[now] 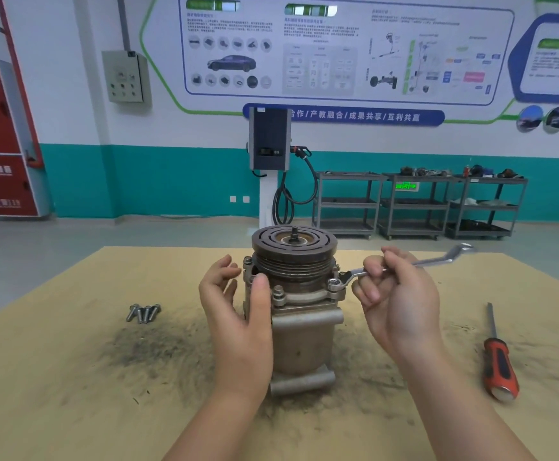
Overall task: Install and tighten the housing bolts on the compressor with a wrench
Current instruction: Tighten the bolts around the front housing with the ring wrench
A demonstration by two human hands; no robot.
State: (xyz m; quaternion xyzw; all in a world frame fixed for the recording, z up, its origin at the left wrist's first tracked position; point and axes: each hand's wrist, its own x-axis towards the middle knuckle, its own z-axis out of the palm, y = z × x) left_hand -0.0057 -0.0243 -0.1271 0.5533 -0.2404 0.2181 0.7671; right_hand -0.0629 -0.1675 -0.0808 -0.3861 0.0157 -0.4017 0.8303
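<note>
Standing upright on the tan, soot-smudged table (pixel 71 377), the dull grey cast-metal compressor (pixel 299 327) carries a dark, grooved round pulley (pixel 294 251) on top. Fingers of the right hand (pixel 394 294) curl round a shiny offset wrench (pixel 404 265), its ring end seated on a flange bolt (pixel 334 283). With fingers loosely spread, the left hand (pixel 234 301) rests its thumb against the housing. Four spare bolts (pixel 143 312) lie left; an orange-handled screwdriver (pixel 499 361) lies right.

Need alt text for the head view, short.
A person's right hand fits a ring wrench over a bolt on an upright compressor, while the left hand steadies its side. Loose bolts lie on the table left; a screwdriver lies right.
</note>
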